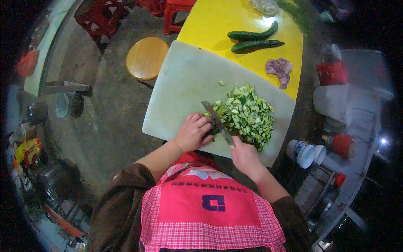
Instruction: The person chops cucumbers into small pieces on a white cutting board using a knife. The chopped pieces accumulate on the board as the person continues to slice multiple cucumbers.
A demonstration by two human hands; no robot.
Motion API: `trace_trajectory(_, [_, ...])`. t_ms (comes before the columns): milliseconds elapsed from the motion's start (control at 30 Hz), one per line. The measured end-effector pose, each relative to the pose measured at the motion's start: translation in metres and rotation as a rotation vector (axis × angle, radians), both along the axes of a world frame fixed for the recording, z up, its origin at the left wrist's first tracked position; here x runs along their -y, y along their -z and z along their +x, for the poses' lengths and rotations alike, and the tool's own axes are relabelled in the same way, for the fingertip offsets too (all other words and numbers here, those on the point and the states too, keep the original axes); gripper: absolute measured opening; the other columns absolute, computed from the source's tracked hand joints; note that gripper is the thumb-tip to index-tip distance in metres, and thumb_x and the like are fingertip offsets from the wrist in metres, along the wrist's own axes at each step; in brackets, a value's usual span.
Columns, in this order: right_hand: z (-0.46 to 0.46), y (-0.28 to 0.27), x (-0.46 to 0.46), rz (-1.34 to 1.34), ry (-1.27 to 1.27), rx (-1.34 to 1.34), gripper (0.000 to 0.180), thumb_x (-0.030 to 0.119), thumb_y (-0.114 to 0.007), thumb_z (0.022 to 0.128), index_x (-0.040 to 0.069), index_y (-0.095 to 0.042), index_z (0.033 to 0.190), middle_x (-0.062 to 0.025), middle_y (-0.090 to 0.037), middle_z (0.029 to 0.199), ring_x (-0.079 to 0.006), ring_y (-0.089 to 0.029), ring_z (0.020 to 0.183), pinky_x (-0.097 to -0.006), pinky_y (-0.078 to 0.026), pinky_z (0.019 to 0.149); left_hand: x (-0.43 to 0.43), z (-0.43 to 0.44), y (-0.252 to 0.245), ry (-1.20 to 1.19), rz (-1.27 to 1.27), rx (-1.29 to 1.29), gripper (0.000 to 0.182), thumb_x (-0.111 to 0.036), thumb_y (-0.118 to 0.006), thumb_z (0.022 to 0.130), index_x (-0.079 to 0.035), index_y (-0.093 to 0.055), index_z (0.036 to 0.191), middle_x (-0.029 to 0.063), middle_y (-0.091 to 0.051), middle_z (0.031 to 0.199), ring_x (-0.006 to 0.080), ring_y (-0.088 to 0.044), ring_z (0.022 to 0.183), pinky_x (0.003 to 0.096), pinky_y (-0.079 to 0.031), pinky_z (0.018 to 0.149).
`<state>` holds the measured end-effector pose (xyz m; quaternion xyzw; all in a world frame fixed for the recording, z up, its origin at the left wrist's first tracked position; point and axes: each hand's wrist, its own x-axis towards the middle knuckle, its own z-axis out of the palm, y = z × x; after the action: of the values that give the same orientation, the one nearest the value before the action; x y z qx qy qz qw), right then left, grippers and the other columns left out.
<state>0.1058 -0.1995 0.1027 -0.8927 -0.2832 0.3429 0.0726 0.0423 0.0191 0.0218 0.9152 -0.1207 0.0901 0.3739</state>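
On the white cutting board (176,88) lies a broad heap of chopped cucumber (252,110). My right hand (245,156) grips the handle of a kitchen knife (218,124), whose blade points away from me and to the left, along the heap's left side. Just left of the blade, my left hand (195,130) presses down with curled fingers on cucumber (214,130), mostly hidden by the hand and blade. A single loose cucumber piece (222,83) rests above the heap.
Beyond the board, two whole cucumbers (256,46) and a crumpled pinkish cloth (279,71) lie on the yellow tabletop (207,28), with a clear bag (264,7) farther back. A round wooden stool (147,58) stands to the left, white buckets (303,152) to the right.
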Motion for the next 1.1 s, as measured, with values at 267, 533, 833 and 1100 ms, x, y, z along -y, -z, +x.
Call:
trace_trajectory(267, [0.0,-0.003,0.0,0.016,0.0,-0.021,0.028,0.017,-0.052,0.095,0.006,-0.051,0.121,-0.0221,-0.066,0.076,-0.0441,-0.065,0.071,-0.0547,-0.051,0.065,0.002,-0.001,0.003,-0.014,0.014,0.009,0.036,-0.024,-0.081,0.067,-0.006,-0.065,0.094,0.0108,-0.061,0.115,0.0339,-0.054,0.108,0.0481,-0.046,0.092])
trace_trajectory(533, [-0.004,-0.002,0.0,-0.014,-0.002,-0.009,0.032,0.016,-0.054,0.094,0.006,-0.052,0.124,-0.0222,-0.067,0.078,-0.0424,-0.066,0.072,-0.0532,-0.052,0.066,0.001,0.0,0.004,-0.017,-0.047,0.038,0.039,-0.022,-0.082,0.064,-0.005,-0.064,0.094,0.0124,-0.06,0.112,0.0357,-0.054,0.104,0.0477,-0.046,0.089])
trace_trajectory(833, [-0.003,-0.002,0.004,0.035,0.004,-0.048,0.033,0.017,-0.055,0.094,0.005,-0.05,0.125,-0.0225,-0.067,0.078,-0.0438,-0.065,0.073,-0.054,-0.051,0.067,0.001,-0.001,0.007,-0.025,-0.063,0.063,0.038,-0.022,-0.083,0.065,-0.006,-0.063,0.093,0.0115,-0.061,0.111,0.0354,-0.054,0.103,0.0476,-0.047,0.089])
trace_trajectory(1100, [-0.008,0.025,0.0,0.09,0.006,0.03,0.03,0.017,-0.055,0.094,0.002,-0.052,0.12,-0.0226,-0.065,0.072,-0.0429,-0.065,0.069,-0.0546,-0.05,0.064,0.002,-0.003,-0.005,-0.044,-0.002,0.021,0.038,-0.024,-0.083,0.064,-0.007,-0.065,0.093,0.0105,-0.061,0.111,0.0345,-0.054,0.105,0.0476,-0.047,0.091])
